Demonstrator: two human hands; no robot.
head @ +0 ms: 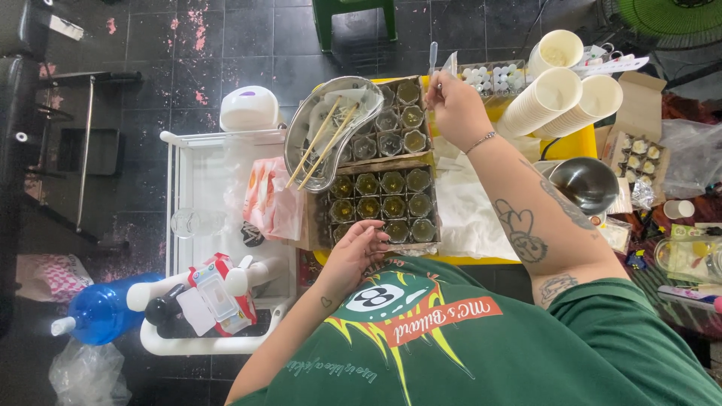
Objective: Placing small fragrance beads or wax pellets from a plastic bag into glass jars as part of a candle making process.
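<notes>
Left hand (353, 252) resting on jar box (383, 207) | right hand (455, 105) raised, pinching dropper (432, 56)

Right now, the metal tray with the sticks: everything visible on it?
The metal tray is a shiny, kidney-shaped steel dish with a raised rim. It sits tilted over the left edge of the upper cardboard box of small glass jars, overhanging the white cart. Two wooden sticks lie in it diagonally, near ends sticking past its lower rim. Some small items inside, too unclear to identify. Neither hand touches it.
</notes>
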